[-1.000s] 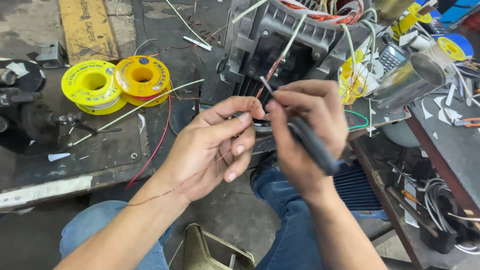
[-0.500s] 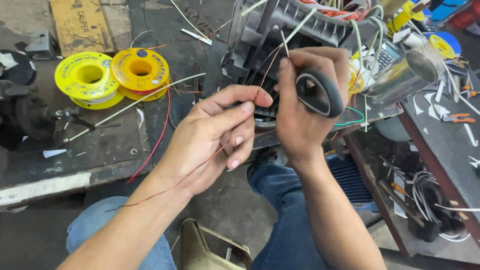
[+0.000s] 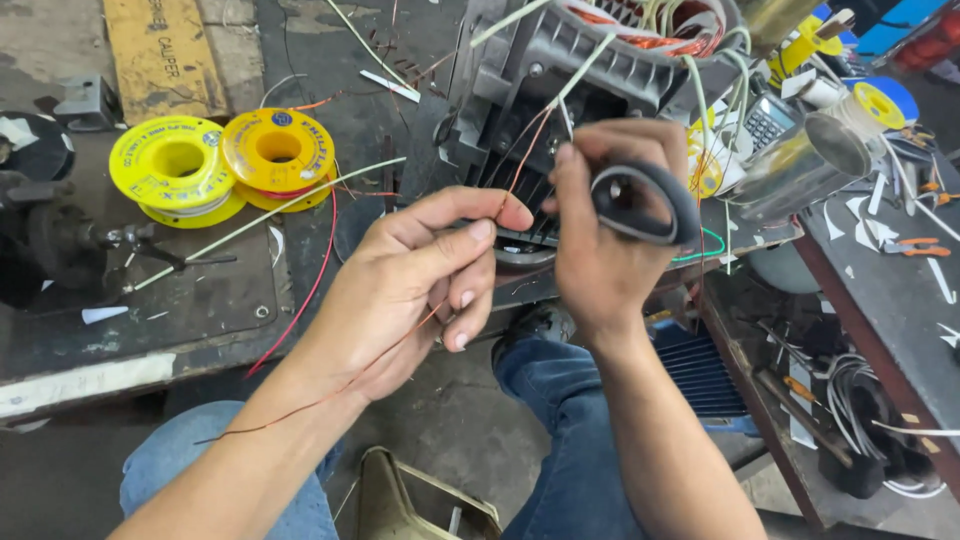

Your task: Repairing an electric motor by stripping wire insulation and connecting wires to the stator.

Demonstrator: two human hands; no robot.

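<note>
Two hands are busy in front of the grey motor housing [image 3: 600, 70]. With my left hand [image 3: 415, 285] I pinch a thin copper wire [image 3: 400, 345] between thumb and forefinger; it runs down along my forearm and up toward the housing. My right hand [image 3: 600, 235] is closed around the black handles of scissors [image 3: 650, 200], raised just beside the left fingertips. Two yellow spools [image 3: 225, 165] lie on the workbench [image 3: 200, 300], well apart to the left.

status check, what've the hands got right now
Left hand pinching thin copper wire. Right hand gripping black-handled scissors at the wire. Grey motor housing close behind.
</note>
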